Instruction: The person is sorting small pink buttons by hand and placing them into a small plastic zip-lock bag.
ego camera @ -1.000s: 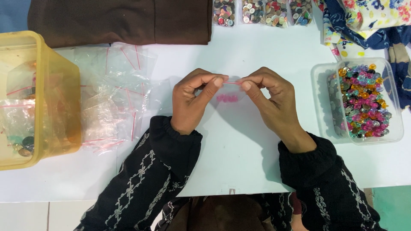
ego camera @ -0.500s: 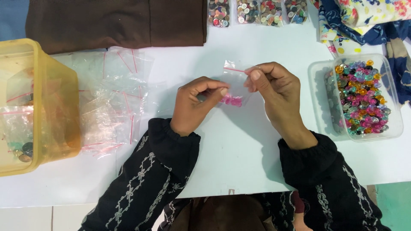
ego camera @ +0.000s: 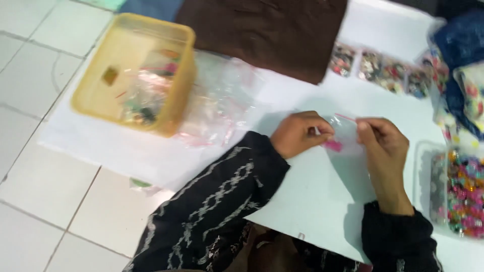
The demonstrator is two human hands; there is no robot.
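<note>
Hands meet over the white sheet (ego camera: 312, 201) spread across the tiled floor, and between them hangs a small clear zip bag (ego camera: 345, 132) with a pink strip along its top edge. Left hand (ego camera: 301, 134) pinches the bag's left side, thumb and fingers closed tight on the plastic. Right hand (ego camera: 382, 143) pinches the right side the same way, fingertips shut on the upper edge. Something small and pink (ego camera: 333, 145) shows at the bottom of the bag, just under the left thumb; what it is, too blurred to tell. The bag sits raised just above the sheet, near its middle.

Off to the left stands a yellow plastic tub (ego camera: 132, 73) with more clear bags and bits of colour inside it. Just beside the tub lies a loose heap of empty clear bags (ego camera: 217, 103). A brown cloth (ego camera: 262, 32) lies at the top of the sheet. To its right, a row of small filled packets (ego camera: 385, 68). At the far right edge, a clear tray of bright mixed beads (ego camera: 461, 194) sits just beside the right forearm, with patterned fabric (ego camera: 461, 75) above it.
</note>
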